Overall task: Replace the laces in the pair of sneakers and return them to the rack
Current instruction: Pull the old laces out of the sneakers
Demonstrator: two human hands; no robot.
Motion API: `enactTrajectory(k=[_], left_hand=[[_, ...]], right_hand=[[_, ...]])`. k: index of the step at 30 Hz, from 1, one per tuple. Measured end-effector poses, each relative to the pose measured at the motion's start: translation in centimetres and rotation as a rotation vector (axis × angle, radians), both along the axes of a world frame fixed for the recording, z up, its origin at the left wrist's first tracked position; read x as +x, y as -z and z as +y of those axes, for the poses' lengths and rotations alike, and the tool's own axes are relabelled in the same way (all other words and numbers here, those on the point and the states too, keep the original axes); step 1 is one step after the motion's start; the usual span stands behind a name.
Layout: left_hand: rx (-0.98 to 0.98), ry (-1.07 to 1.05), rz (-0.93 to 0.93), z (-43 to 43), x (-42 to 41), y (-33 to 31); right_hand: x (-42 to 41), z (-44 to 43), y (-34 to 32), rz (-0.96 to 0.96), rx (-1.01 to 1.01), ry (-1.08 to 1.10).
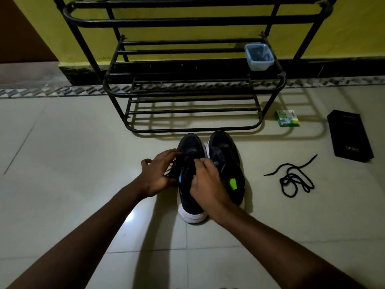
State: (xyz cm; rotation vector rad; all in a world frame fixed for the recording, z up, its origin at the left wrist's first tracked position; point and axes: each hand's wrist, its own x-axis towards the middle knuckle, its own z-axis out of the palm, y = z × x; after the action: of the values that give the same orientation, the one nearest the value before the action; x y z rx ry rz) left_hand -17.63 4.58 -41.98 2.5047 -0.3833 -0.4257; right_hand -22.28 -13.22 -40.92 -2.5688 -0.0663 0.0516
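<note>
Left hand [158, 174] bunches the lace [171, 170] in a closed grip, keeping slack clear, while right hand [207, 184] pinches it tight at the eyelets of the sneaker [188, 198], probably for threading.

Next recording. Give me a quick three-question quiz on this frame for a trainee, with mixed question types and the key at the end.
1. True or false: the right sneaker already stands on the shoe rack.
2. Where does the loose black lace lie? A: on a rack shelf. B: on the floor, right of the sneakers. C: across a sneaker's toe.
3. The left hand grips a second lace and the right hand holds the same sneaker. Which one of the pair is it?

Key: 1 false; 2 B; 3 the left sneaker.
</note>
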Motion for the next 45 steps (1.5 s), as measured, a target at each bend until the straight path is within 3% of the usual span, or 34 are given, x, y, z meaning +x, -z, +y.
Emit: enactTrajectory(k=[6, 11, 14, 17, 20, 22, 26, 27, 28, 31, 32, 35, 36, 38, 40, 41, 42, 43, 45], left_hand=[[0.179, 0.128, -0.051, 0.5, -0.1, -0.2], [0.310, 0.197, -0.113, 0.6, 0.2, 0.1], [0.363, 0.216, -0.130, 0.3, 0.3, -0.1], [0.386, 0.213, -0.142, 0.0, 0.3, -0.2], [0.409, 0.210, -0.152, 0.0, 0.2, 0.0], [0.414, 0.217, -0.163, 0.0, 0.2, 0.3], [0.424, 0.227, -0.190, 0.1, 0.2, 0.4], [0.428, 0.231, -0.197, 0.1, 0.2, 0.4], [0.430, 0.236, -0.200, 0.1, 0.3, 0.4], [0.436, 0.246, -0.197, 0.3, 0.5, 0.3], [0.440, 0.248, -0.195, 0.3, 0.5, 0.2], [0.444, 0.247, -0.186, 0.1, 0.4, 0.1], [0.440, 0.245, -0.185, 0.1, 0.4, 0.0], [0.434, 0.243, -0.188, 0.1, 0.3, 0.1], [0.440, 0.248, -0.185, 0.1, 0.3, 0.0], [0.447, 0.248, -0.182, 0.1, 0.3, 0.0], [0.454, 0.248, -0.176, 0.1, 0.3, -0.1], [0.457, 0.250, -0.171, 0.1, 0.3, -0.1], [0.462, 0.254, -0.170, 0.0, 0.3, -0.2]], right_hand=[[3.5, 0.1, -1.7, 0.055, -0.194, -0.154], [4.4, -0.2, -1.6, -0.024, -0.280, -0.219], [4.7, -0.5, -1.4, -0.079, -0.113, -0.055], [5.5, -1.3, -1.5, -0.014, 0.214, 0.185], [6.4, -2.0, -2.1, 0.109, 0.411, 0.124], [6.8, -2.7, -3.1, 0.146, 0.299, -0.021], [7.2, -3.7, -4.1, 0.043, -0.160, -0.347], [7.2, -3.7, -3.8, 0.028, -0.173, -0.355], [7.3, -3.6, -3.4, 0.058, -0.091, -0.294], [8.1, -4.3, -2.7, 0.245, 0.478, 0.061], [8.2, -4.8, -2.7, 0.285, 0.534, 0.079], [8.2, -6.4, -3.4, 0.235, 0.107, -0.162], [8.1, -6.4, -3.6, 0.205, 0.081, -0.198], [8.1, -5.9, -3.8, 0.168, 0.350, -0.152], [8.2, -5.3, -4.2, 0.257, 0.884, 0.075], [8.2, -5.3, -4.3, 0.318, 1.054, 0.151], [8.3, -5.4, -4.2, 0.350, 1.084, 0.176], [8.4, -5.7, -3.9, 0.330, 0.938, 0.130], [8.4, -6.8, -3.3, 0.192, 0.399, -0.112]])
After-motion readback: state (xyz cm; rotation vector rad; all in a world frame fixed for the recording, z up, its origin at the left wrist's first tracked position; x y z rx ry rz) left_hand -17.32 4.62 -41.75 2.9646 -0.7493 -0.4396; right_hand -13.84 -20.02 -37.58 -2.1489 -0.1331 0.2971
